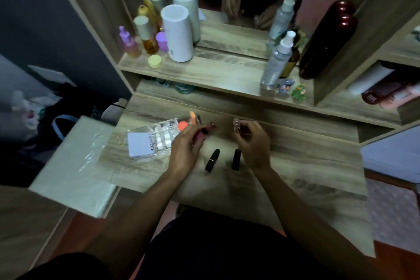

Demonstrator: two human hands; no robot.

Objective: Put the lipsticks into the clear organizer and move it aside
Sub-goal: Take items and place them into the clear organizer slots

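Note:
The clear organizer [156, 137] lies on the wooden desk at the left, with a white card on its near end and two orange lipsticks [192, 118] at its far end. My left hand [185, 146] is shut on a dark red and pink lipstick [205, 130] just right of the organizer. My right hand [253, 143] pinches a small pale pink lipstick [236, 125] above the desk. Two black lipsticks lie between my hands: a rounded one [212, 160] and a squarer one [236, 159].
A raised shelf [211, 73] behind the desk holds bottles, a white cylinder [178, 34], a spray bottle [276, 61], a dark red flask [327, 41] and small figurines. A mirror stands above it. A white plastic-wrapped stool [75, 166] sits left of the desk.

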